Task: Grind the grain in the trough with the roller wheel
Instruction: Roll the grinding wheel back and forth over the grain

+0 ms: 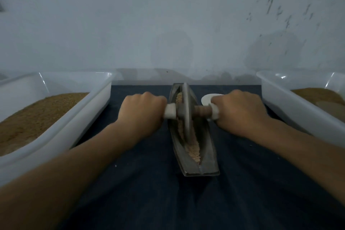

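A narrow boat-shaped metal trough [209, 157] lies lengthwise on a dark blue cloth, its near end toward me. Pale crushed grain [193, 148] fills its groove. A thin metal roller wheel [186, 110] stands upright in the groove, in the trough's far half, on a wooden axle with white end grips. My left hand [143, 112] grips the left end of the axle, fingers curled over it. My right hand [240, 112] grips the right end the same way. Both forearms reach forward on either side of the trough.
A white plastic tub [89, 110] of brown grain stands at the left. Another white tub [291, 106] with brown grain stands at the right. A small white oval object [207, 98] lies beyond my right hand. A pale wall rises close behind.
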